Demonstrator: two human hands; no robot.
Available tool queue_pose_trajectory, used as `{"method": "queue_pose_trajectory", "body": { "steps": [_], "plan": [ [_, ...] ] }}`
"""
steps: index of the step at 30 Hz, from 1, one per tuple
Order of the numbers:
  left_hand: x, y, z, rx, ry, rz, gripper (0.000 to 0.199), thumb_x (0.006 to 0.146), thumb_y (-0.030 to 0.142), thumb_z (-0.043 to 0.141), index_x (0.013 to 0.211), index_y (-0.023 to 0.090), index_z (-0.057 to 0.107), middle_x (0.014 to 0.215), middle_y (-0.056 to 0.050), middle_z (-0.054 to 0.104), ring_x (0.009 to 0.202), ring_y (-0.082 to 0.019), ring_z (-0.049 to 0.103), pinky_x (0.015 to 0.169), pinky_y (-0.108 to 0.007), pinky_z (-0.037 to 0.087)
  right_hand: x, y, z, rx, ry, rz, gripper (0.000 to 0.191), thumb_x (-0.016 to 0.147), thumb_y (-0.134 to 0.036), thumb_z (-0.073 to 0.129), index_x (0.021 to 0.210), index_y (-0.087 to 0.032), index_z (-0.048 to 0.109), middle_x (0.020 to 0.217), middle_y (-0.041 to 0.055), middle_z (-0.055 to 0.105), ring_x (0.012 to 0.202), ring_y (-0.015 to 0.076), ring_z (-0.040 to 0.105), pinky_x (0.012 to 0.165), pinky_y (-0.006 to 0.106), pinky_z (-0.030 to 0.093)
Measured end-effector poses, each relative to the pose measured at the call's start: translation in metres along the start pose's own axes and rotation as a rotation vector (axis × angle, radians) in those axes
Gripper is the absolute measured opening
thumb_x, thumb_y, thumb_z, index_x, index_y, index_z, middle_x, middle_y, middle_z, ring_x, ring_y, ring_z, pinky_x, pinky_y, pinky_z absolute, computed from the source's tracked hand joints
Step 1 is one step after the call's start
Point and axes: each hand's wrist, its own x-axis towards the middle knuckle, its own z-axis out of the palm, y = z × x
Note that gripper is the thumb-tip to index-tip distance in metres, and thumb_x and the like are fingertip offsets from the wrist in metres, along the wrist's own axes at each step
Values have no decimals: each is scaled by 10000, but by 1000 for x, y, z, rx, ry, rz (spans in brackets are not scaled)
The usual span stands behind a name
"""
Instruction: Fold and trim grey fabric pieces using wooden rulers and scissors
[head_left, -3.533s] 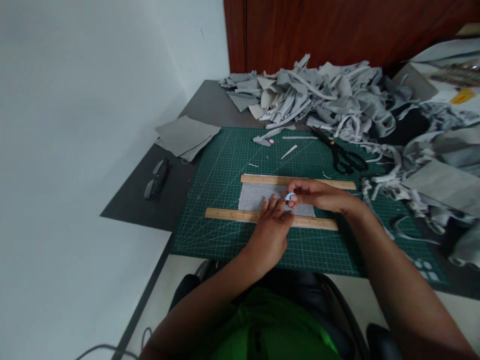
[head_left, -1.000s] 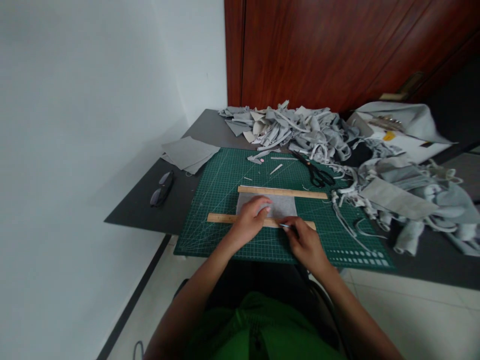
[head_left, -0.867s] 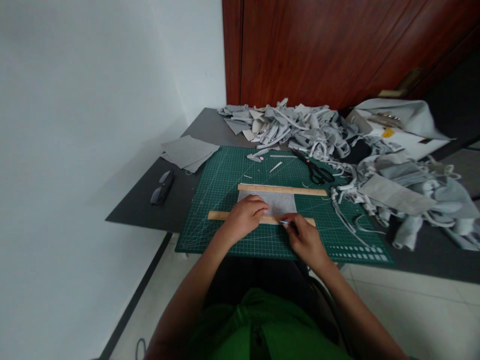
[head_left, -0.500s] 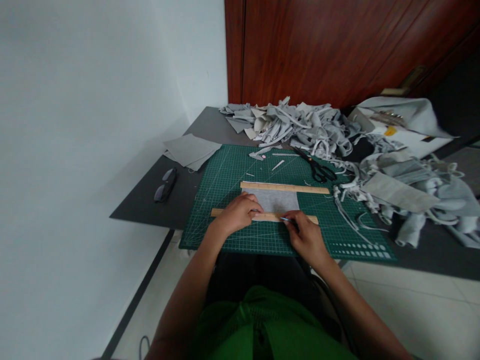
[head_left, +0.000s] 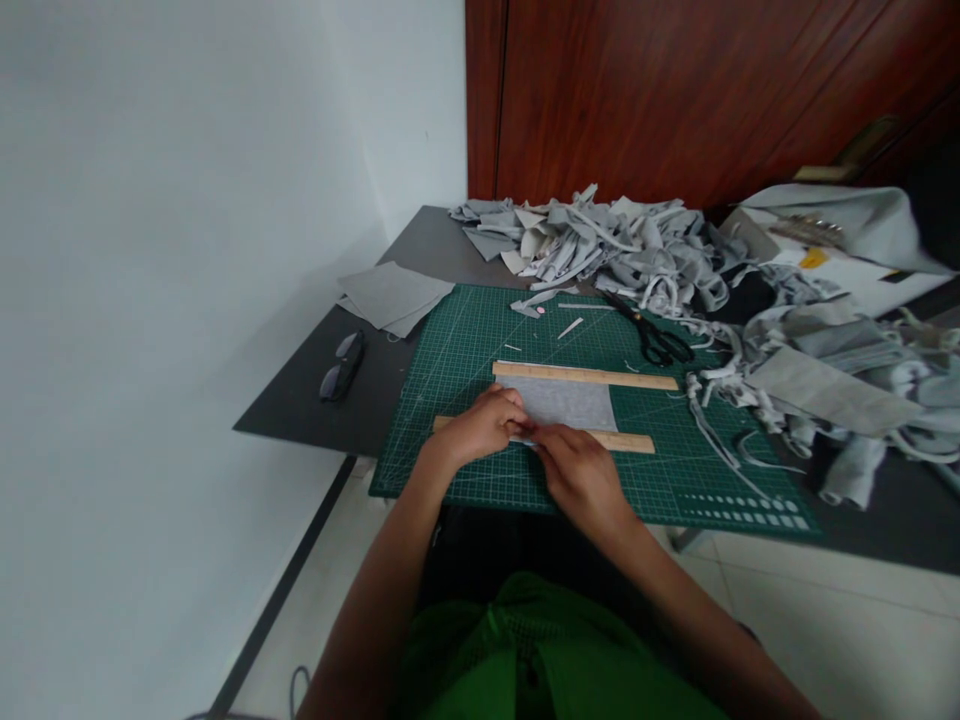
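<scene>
A piece of grey fabric [head_left: 574, 402] lies flat on a green cutting mat [head_left: 457, 340]. One wooden ruler [head_left: 592, 375] lies along its far edge, and a second wooden ruler [head_left: 628, 441] lies along its near edge. My left hand [head_left: 486, 425] rests over the near ruler, with thumb and fingers pinched at the fabric's edge; whatever is between them is hidden. My right hand [head_left: 581, 468] meets it there, its fingers closed and tips touching the left fingertips. A pale sliver of a slim light-blue, pen-like stick shows under the right fingertips.
Black scissors [head_left: 660, 343] lie on the mat's far right, near fabric strips [head_left: 712, 430]. Heaps of grey scraps [head_left: 600, 240] cover the back and right of the table. Flat fabric sheets [head_left: 397, 295] and glasses [head_left: 343, 367] lie on the left. A white box [head_left: 855, 270] stands at back right.
My right hand has moved left along the near ruler with the light-blue stick, up to my left hand. The left hand stays at about the same spot. The whole view has shifted slightly.
</scene>
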Motion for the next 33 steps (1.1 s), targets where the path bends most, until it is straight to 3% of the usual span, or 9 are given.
{"method": "queue_pose_trajectory", "body": {
  "steps": [6, 11, 16, 20, 24, 28, 33],
  "plan": [
    [0, -3, 2, -23, 0, 20, 332, 881, 37, 606, 984, 258, 831, 979, -46, 690, 1011, -213, 556, 949, -355, 463, -9, -14, 6, -64, -28, -41, 271, 982, -33, 450, 1126, -150, 648, 1147, 159, 772, 1093, 282, 717, 963, 409, 553],
    [0, -4, -2, -89, 5, 35, 367, 882, 35, 560, 1009, 257, 824, 1001, -36, 720, 1056, -211, 598, 1041, -388, 458, -9, -12, 6, -73, -23, -11, 250, 971, -46, 449, 1099, -179, 618, 1089, 147, 782, 969, 275, 743, 875, 398, 575],
    [-2, -7, -9, -593, 25, -36, 270, 1021, 238, 536, 1176, 168, 745, 1101, -94, 767, 1002, -196, 707, 973, -374, 533, -6, -10, 7, -127, 15, -14, 174, 993, -105, 472, 1037, -186, 618, 924, 119, 783, 805, 277, 732, 755, 381, 556],
    [-4, -6, -6, -903, -87, -128, 489, 1002, 552, 618, 1272, 149, 672, 1138, -150, 764, 1030, -232, 738, 953, -404, 566, -6, -15, 8, -160, 9, -24, 157, 997, -115, 473, 1058, -172, 606, 956, 132, 780, 822, 278, 725, 776, 385, 541],
    [-3, -6, -1, -925, -54, -218, 610, 938, 694, 628, 1160, 130, 697, 1125, -168, 765, 1062, -248, 734, 946, -395, 573, -7, -20, 9, -207, 7, -10, 161, 982, -100, 473, 1036, -181, 600, 963, 141, 778, 854, 274, 722, 816, 386, 531],
    [-3, -5, -2, -894, -61, -252, 623, 993, 701, 517, 1142, 129, 711, 1085, -150, 778, 997, -228, 746, 910, -367, 571, -7, -28, 13, -196, 16, -58, 220, 945, -56, 456, 1016, -183, 621, 940, 140, 787, 895, 275, 732, 876, 410, 530],
    [-2, 1, -3, -784, -49, -260, 647, 1031, 686, 429, 1164, 133, 737, 1095, -135, 781, 959, -206, 740, 887, -342, 568, -16, -40, 25, -181, 47, -109, 258, 912, -22, 471, 1045, -164, 640, 1255, 220, 753, 1226, 330, 679, 982, 471, 536]
  ]
}}
